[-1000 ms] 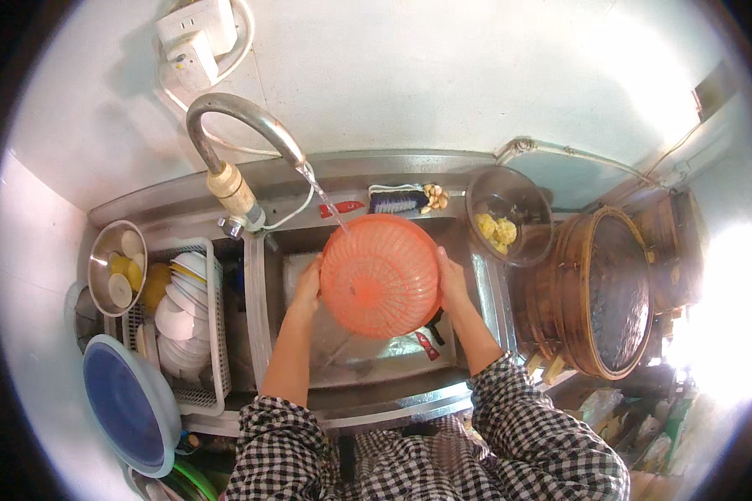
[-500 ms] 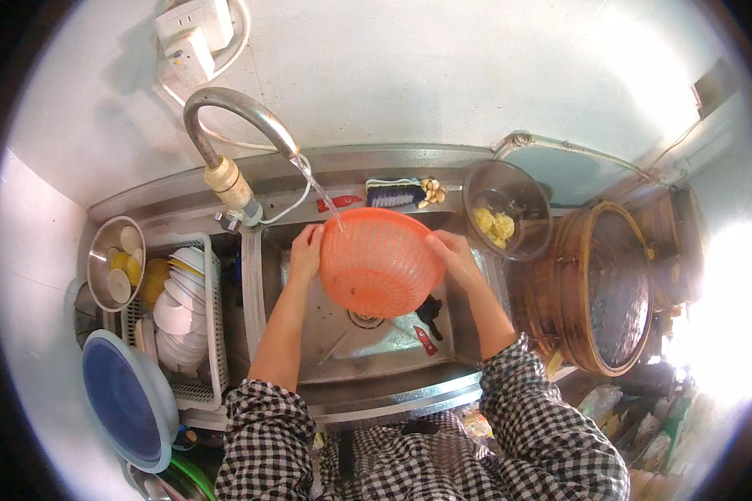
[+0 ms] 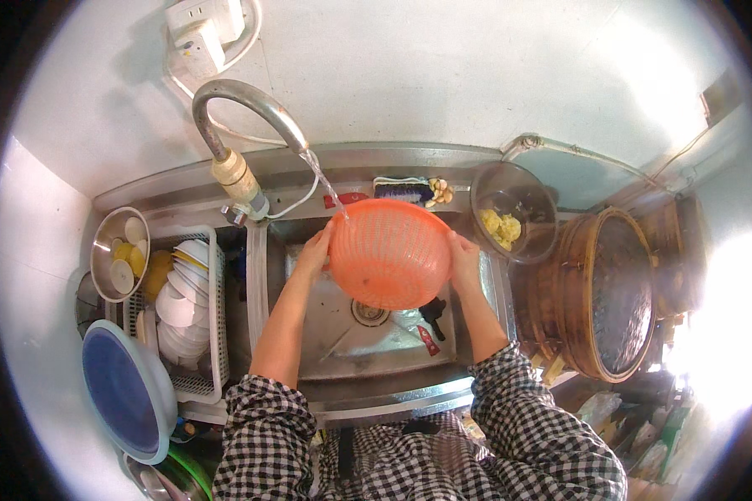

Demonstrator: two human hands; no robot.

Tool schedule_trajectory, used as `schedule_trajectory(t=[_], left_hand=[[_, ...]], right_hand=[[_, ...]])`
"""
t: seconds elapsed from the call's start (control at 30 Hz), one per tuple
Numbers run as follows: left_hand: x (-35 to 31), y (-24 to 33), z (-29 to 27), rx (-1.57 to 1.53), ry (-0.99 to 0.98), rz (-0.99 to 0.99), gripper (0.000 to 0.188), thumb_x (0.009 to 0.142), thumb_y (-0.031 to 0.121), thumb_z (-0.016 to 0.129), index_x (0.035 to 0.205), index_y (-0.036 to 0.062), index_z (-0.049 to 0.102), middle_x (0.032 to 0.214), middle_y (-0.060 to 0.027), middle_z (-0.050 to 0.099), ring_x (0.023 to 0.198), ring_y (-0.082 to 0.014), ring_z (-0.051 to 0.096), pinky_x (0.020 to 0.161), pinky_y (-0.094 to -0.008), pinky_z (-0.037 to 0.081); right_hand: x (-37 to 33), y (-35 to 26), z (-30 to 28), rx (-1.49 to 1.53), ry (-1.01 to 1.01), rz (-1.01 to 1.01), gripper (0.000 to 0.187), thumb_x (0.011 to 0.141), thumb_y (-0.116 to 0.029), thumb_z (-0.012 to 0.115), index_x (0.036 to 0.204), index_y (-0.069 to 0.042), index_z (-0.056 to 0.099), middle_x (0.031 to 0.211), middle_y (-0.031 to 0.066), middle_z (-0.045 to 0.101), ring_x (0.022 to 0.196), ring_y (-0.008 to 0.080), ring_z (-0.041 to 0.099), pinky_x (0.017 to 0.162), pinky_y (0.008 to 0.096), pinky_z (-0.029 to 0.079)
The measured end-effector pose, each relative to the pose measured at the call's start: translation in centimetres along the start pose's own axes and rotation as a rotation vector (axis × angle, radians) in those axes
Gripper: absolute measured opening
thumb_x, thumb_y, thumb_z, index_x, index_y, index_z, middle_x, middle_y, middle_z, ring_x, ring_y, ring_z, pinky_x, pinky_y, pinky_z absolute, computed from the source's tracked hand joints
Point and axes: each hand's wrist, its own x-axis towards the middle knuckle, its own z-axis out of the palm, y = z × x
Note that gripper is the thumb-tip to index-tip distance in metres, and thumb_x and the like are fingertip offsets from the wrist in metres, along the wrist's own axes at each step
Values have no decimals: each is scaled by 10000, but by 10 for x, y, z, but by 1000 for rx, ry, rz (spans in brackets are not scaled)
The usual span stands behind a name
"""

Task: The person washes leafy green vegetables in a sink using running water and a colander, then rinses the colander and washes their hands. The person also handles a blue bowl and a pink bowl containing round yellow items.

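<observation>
Colander (image 3: 390, 263): orange, raised in both hands over the far half of the sink; in view its far edge overlaps the sink's far rim.
Left hand (image 3: 316, 252): clamped on the colander's left side, some fingers hidden.
Right hand (image 3: 466, 257): clamped on the right side, near the sink's right edge.
Faucet (image 3: 255, 92): far left, its water (image 3: 329, 185) falling onto the colander's far left part.
Sink (image 3: 338, 346): a broad stretch of floor shows between colander and near rim, the drain (image 3: 369, 314) just past the colander's near edge; a small red thing (image 3: 428, 341) lies right of it.
Far ledge: a brush (image 3: 401, 191) sits close behind the colander, limiting room there.
Right side: a brown bowl (image 3: 532, 190) stands near the right hand, bamboo steamers (image 3: 578, 292) beyond.
Left side: a dish rack (image 3: 218, 321), well apart from the left hand.
</observation>
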Motion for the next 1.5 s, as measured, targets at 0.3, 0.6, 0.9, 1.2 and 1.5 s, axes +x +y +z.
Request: schedule_trajectory(t=[0.3,0.6,0.9,1.2,1.5], left_hand=[[21,-21,-20,67,71,233,596,960,543,489,1261,36,574,1046,-78,653,851,-151,592,720,-264,449],[23,24,-3,406,241,450,565,934,518,542,1096,-16,632,959,-132,682,849,-210,628,776,-338,477],[4,31,9,228,99,390,598,925,556,546,1235,46,579,1074,-58,650,1009,-200,593,876,-355,444],[10,6,-5,-2,18,87,605,900,577,571,1229,70,578,1157,-66,620,1063,-209,576,907,-407,442],[20,35,8,309,69,377,566,893,514,628,1156,12,624,1009,-70,646,967,-159,579,875,-307,440]], right_hand=[[-7,-7,-2,23,-127,53,418,928,-378,614,906,34,676,800,30,640,732,102,581,654,260,461],[3,-48,25,-337,-182,-171,341,893,-339,663,976,-8,660,809,9,615,720,89,540,658,254,438],[-2,-9,4,295,8,103,408,936,-337,630,1082,43,652,965,60,686,815,125,638,703,263,507],[-28,17,-5,304,-178,135,432,968,-351,554,1190,18,588,1081,74,638,931,178,614,808,338,489],[-6,-18,-7,-208,-166,-116,324,904,-334,651,975,-18,639,853,7,608,786,74,531,689,238,425]])
